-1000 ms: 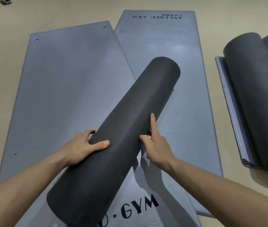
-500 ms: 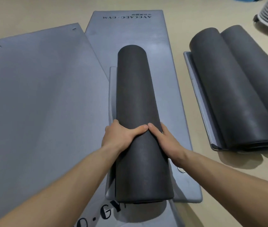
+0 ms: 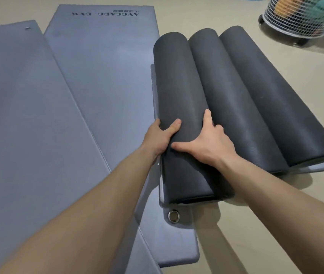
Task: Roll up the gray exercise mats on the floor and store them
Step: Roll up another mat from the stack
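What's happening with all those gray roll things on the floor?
A person is tidying gym mats. The left hand and right hand hold a rolled mat close beside two other rolls. Flat mats lie on the floor, not yet rolled.

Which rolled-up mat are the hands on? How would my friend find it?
Find the flat mat with letters at its far end. Right of it lie three dark rolls side by side. The leftmost roll, nearest that mat, is the only one held between the left hand and right hand.
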A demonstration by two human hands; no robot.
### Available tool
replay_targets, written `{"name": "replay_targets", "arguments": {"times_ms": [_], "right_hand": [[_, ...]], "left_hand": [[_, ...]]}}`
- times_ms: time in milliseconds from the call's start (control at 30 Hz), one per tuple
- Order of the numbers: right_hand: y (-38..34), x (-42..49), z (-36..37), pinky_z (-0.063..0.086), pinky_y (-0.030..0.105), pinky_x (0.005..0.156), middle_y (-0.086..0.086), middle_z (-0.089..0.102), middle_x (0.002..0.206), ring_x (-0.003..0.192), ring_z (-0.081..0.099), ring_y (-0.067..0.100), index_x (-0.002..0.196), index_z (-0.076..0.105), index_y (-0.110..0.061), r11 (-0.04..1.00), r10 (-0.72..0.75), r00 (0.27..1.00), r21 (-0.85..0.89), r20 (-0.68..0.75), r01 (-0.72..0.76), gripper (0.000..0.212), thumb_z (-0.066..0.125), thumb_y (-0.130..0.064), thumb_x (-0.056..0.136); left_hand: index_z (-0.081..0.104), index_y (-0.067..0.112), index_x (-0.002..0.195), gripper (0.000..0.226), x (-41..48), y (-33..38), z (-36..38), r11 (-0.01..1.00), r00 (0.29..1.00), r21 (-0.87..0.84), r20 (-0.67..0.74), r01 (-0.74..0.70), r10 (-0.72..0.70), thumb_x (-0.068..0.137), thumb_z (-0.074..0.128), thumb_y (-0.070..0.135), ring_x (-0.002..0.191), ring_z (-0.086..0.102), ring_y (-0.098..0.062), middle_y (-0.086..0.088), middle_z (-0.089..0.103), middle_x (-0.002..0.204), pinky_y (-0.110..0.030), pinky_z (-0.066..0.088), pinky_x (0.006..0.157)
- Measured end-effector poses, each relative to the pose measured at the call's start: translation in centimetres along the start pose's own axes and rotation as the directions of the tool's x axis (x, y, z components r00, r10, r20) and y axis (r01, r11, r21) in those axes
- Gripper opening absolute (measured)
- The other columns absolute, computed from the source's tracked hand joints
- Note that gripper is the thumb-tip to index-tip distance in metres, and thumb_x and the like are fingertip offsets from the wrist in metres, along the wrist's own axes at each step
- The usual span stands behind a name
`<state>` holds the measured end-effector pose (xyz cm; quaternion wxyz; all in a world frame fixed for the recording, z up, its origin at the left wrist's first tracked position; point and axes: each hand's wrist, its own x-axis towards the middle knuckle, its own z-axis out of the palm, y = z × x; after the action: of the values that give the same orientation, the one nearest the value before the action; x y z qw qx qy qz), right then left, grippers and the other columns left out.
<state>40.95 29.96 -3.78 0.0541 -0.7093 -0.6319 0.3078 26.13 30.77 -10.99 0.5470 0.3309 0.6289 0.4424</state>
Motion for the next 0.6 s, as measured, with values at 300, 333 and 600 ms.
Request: {"name": "replay_targets", "arguments": {"times_ms": [300, 333, 600], "right_hand": [[3.4, 2.1, -2.2, 0.046, 0.046, 0.095, 0.014, 0.036, 0.15, 0.135, 0.034, 0.038, 0.162, 0.01, -0.037, 0.95, -0.139, 0.981, -0.297, -0.139, 0.092, 0.115, 0.076, -0.07, 0.074], [4.0, 2.3, -2.6, 0.046, 0.048, 0.097, 0.014, 0.035, 0.151, 0.135, 0.034, 0.039, 0.162, 0.01, -0.04, 0.949, -0.127, 0.982, -0.306, -0.141, 0.079, 0.114, 0.076, -0.07, 0.075], [7.1, 6.0, -4.7, 0.044, 0.054, 0.104, 0.017, 0.029, 0.16, 0.14, 0.031, 0.043, 0.161, 0.015, -0.046, 0.949, -0.098, 0.964, -0.315, -0.249, 0.015, 0.104, 0.075, -0.067, 0.08]], "left_hand": [[0.039, 0.016, 0.152, 0.09, 2.5, -0.6, 6.5, 0.996, 1.0, 0.092, 0.029, 0.002, -0.005, 0.081, 0.062, 0.068, 0.13, 0.058, -0.022, 0.001, 0.057, 0.147, -0.044, 0.049, 0.11], [0.034, 0.017, 0.156, 0.093, 2.7, -0.7, 7.4, 0.993, 0.999, 0.119, 0.037, 0.007, -0.012, 0.083, 0.058, 0.069, 0.134, 0.055, -0.023, 0.0, 0.053, 0.152, -0.045, 0.047, 0.112], [0.022, 0.012, 0.161, 0.082, 6.1, 0.9, 12.8, 0.976, 0.997, 0.217, 0.074, -0.004, -0.012, 0.1, 0.055, 0.056, 0.139, 0.05, -0.03, -0.007, 0.045, 0.158, -0.046, 0.045, 0.113]]}}
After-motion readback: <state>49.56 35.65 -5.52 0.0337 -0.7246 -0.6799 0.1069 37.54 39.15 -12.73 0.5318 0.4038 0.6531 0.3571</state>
